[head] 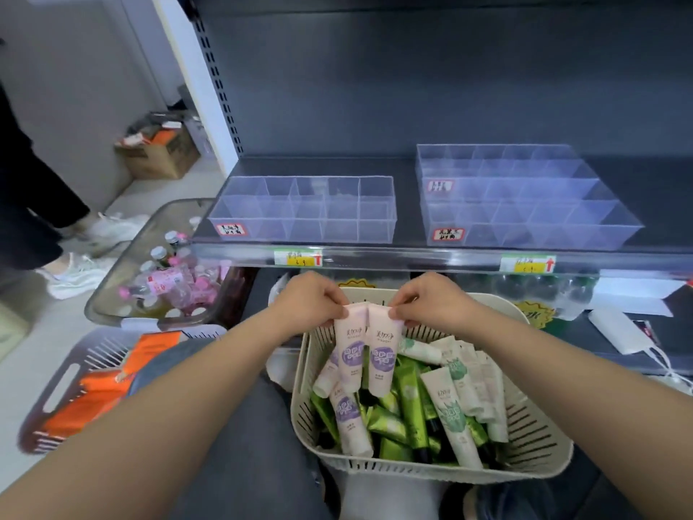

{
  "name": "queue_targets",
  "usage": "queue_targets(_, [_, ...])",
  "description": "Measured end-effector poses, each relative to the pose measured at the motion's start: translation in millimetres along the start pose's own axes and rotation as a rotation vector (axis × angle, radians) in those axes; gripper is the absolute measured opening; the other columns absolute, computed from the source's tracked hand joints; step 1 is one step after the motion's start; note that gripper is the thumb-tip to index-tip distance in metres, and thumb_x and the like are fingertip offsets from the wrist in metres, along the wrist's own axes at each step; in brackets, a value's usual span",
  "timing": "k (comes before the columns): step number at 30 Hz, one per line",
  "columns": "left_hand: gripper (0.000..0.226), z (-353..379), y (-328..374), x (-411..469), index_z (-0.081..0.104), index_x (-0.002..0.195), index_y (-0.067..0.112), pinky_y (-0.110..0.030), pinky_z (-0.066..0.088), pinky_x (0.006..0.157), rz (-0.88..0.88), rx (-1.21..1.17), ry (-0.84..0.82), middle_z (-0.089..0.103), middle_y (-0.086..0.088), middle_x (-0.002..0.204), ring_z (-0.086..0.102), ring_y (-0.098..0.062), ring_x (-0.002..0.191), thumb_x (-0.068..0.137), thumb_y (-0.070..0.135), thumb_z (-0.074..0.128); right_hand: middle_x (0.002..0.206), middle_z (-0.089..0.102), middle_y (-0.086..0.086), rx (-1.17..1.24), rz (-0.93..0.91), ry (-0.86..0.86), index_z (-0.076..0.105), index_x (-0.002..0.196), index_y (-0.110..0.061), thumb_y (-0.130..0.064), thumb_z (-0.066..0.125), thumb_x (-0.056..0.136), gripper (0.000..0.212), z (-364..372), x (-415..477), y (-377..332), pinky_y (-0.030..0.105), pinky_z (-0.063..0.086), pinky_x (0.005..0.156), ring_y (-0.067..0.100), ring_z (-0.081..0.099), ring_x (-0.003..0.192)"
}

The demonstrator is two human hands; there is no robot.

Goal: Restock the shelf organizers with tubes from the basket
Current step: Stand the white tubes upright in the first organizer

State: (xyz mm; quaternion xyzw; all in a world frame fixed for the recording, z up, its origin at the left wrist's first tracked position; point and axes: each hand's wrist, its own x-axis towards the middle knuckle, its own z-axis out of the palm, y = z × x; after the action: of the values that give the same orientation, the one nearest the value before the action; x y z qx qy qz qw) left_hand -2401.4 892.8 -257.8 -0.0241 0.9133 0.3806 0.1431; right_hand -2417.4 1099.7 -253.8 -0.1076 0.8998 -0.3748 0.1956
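A beige slotted basket (532, 441) sits low in front of me, full of green, white-green and pink-purple tubes. My left hand (309, 298) pinches the crimped top of one pink-purple tube (349, 354). My right hand (431, 300) pinches a second pink-purple tube (381, 360) beside it. Both tubes hang side by side above the basket's far left corner. Two clear divided organizers stand on the shelf above, the left organizer (303, 210) and the tiered right organizer (521, 197), with nothing in their compartments.
Left of the shelf, a clear bin (123, 279) holds pink-capped bottles. A grey crate (63, 392) with orange packs lies at lower left. A cardboard box (159, 153) and another person's legs (33, 204) are behind. A white power bank (618, 332) lies on the lower shelf.
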Motion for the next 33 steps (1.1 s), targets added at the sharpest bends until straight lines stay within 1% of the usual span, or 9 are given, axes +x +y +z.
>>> queue_targets(2, [0.012, -20.5, 2.8, -2.3, 0.071, 0.072, 0.021, -0.021, 0.057, 0.063, 0.013, -0.015, 0.035, 0.072, 0.004, 0.074, 0.068, -0.008, 0.068, 0.08, 0.012, 0.072, 0.073, 0.071, -0.006, -0.001, -0.038, 0.012, 0.072, 0.074, -0.022, -0.018, 0.071, 0.08, 0.008, -7.2, 5.2, -16.0, 0.019, 0.054, 0.063, 0.007, 0.067, 0.067])
queue_targets(5, [0.018, -54.0, 6.9, -5.8, 0.069, 0.069, 0.022, -0.013, 0.052, 0.054, 0.034, -0.033, 0.091, 0.068, 0.01, 0.066, 0.064, -0.002, 0.06, 0.081, 0.009, 0.071, 0.076, 0.071, -0.004, 0.013, -0.098, 0.022, 0.072, 0.076, -0.022, -0.017, 0.07, 0.082, 0.008, -15.8, 15.3, -41.5, 0.023, 0.056, 0.068, 0.011, 0.068, 0.072])
queue_targets(9, [0.017, -100.9, 9.5, -5.3, 0.067, 0.07, 0.016, -0.031, 0.057, 0.071, 0.041, -0.088, 0.179, 0.069, -0.008, 0.07, 0.066, -0.022, 0.066, 0.081, 0.002, 0.068, 0.069, 0.067, -0.015, -0.013, -0.179, 0.075, 0.072, 0.071, -0.025, -0.018, 0.07, 0.081, 0.012, -27.9, 34.9, -76.5, 0.018, 0.048, 0.061, 0.003, 0.063, 0.066])
queue_targets(13, [0.011, -148.1, 13.0, -2.0, 0.068, 0.077, 0.01, -0.029, 0.056, 0.075, 0.063, -0.139, 0.243, 0.07, -0.012, 0.077, 0.065, -0.02, 0.069, 0.083, 0.001, 0.066, 0.066, 0.067, -0.012, 0.013, -0.255, 0.121, 0.071, 0.065, -0.026, -0.014, 0.071, 0.079, 0.019, -42.1, 60.4, -112.8, 0.021, 0.05, 0.063, 0.004, 0.062, 0.061])
queue_targets(16, [0.005, -180.5, 16.7, 4.2, 0.068, 0.083, 0.006, -0.021, 0.055, 0.066, 0.085, -0.145, 0.305, 0.071, -0.015, 0.084, 0.064, -0.018, 0.069, 0.086, 0.003, 0.065, 0.067, 0.07, -0.008, 0.06, -0.298, 0.15, 0.071, 0.063, -0.024, -0.011, 0.07, 0.079, 0.02, -52.9, 79.8, -138.8, 0.024, 0.055, 0.063, 0.006, 0.063, 0.059])
queue_targets(20, [0.006, -216.9, 16.3, 20.7, 0.066, 0.086, 0.005, -0.026, 0.055, 0.079, 0.117, -0.209, 0.378, 0.068, -0.017, 0.088, 0.063, -0.019, 0.073, 0.088, 0.002, 0.062, 0.073, 0.073, 0.0, 0.067, -0.356, 0.165, 0.074, 0.073, -0.015, -0.01, 0.067, 0.08, 0.011, -62.8, 107.4, -167.6, 0.031, 0.057, 0.07, 0.02, 0.069, 0.069])
queue_targets(24, [0.007, -244.1, 7.1, 44.0, 0.067, 0.085, 0.006, -0.041, 0.053, 0.091, 0.122, -0.223, 0.437, 0.069, -0.02, 0.094, 0.066, -0.031, 0.089, 0.088, 0.004, 0.062, 0.078, 0.073, 0.003, 0.11, -0.371, 0.206, 0.073, 0.075, -0.014, -0.008, 0.066, 0.081, 0.011, -68.8, 137.2, -186.6, 0.029, 0.059, 0.072, 0.02, 0.069, 0.072])
queue_targets(29, [0.015, -267.5, -6.4, 79.1, 0.067, 0.076, 0.016, -0.031, 0.054, 0.085, 0.13, -0.263, 0.541, 0.068, -0.005, 0.084, 0.065, -0.02, 0.085, 0.087, 0.007, 0.063, 0.083, 0.072, 0.008, 0.184, -0.349, 0.295, 0.072, 0.078, -0.013, -0.009, 0.064, 0.082, 0.011, -70.0, 176.3, -198.7, 0.04, 0.057, 0.081, 0.028, 0.069, 0.083])
queue_targets(33, [0.02, -277.2, -18.0, 108.7, 0.066, 0.073, 0.019, -0.029, 0.053, 0.082, 0.119, -0.272, 0.59, 0.065, 0.002, 0.078, 0.064, -0.018, 0.083, 0.088, 0.006, 0.062, 0.078, 0.072, 0.002, 0.193, -0.336, 0.324, 0.07, 0.072, -0.02, -0.011, 0.063, 0.082, 0.016, -64.6, 205.1, -204.6, 0.041, 0.056, 0.082, 0.024, 0.069, 0.08])
